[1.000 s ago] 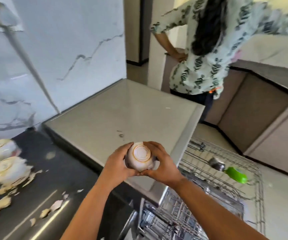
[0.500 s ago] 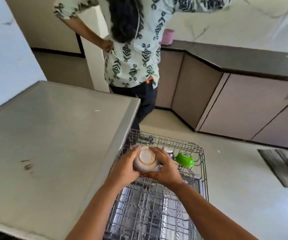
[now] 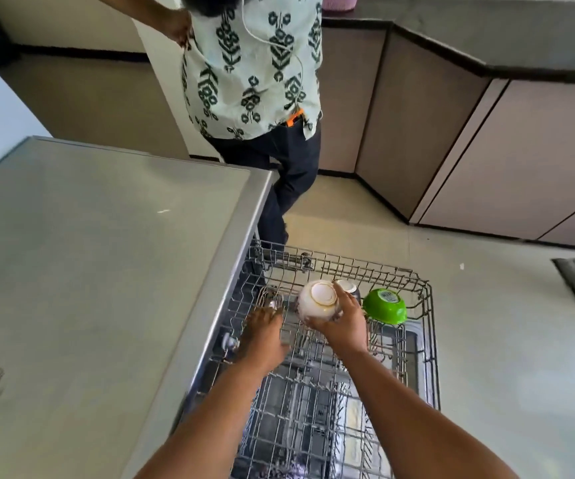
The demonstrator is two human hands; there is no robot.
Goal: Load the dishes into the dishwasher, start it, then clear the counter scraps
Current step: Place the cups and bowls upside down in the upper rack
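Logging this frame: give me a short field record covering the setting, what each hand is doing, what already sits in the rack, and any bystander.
setting: kitchen, upper dishwasher rack pulled out
right hand: grip on upside-down white bowl above the rack
left hand: open, fingers down among the rack wires, holding nothing
already in rack: green bowl, upside down; a steel cup, partly hidden
bystander: a person in a patterned shirt standing behind the rack

No legible text or numbers. Sticker on underside of green bowl (image 3: 385,305), just beside right hand (image 3: 343,326); print too blurred to read.
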